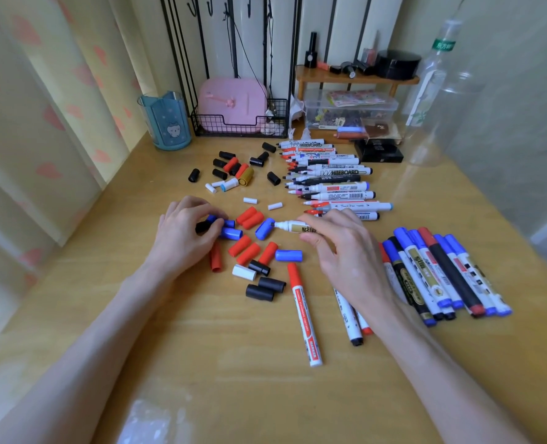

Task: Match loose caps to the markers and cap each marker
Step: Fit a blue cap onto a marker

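Observation:
My right hand (339, 248) grips a white marker (293, 226) with a gold label, its tip pointing left at a loose blue cap (263, 229) that lies on the table. My left hand (185, 232) has its fingers curled over a cluster of blue caps (232, 232) and a black cap (201, 226). Red caps (249, 217), black caps (262, 291) and a white cap (244, 272) lie scattered between the hands. A row of uncapped markers (333, 181) lies behind. Capped markers (441, 274) are piled at the right, and a red-capped marker (304, 315) lies in front.
A second scatter of black, red, gold and white caps (233, 173) lies farther back. At the rear stand a blue pen holder (166, 121), a wire basket (240, 121) with a pink case, a clear box (350, 112), a wooden shelf (355, 76) and a clear bottle (432, 100).

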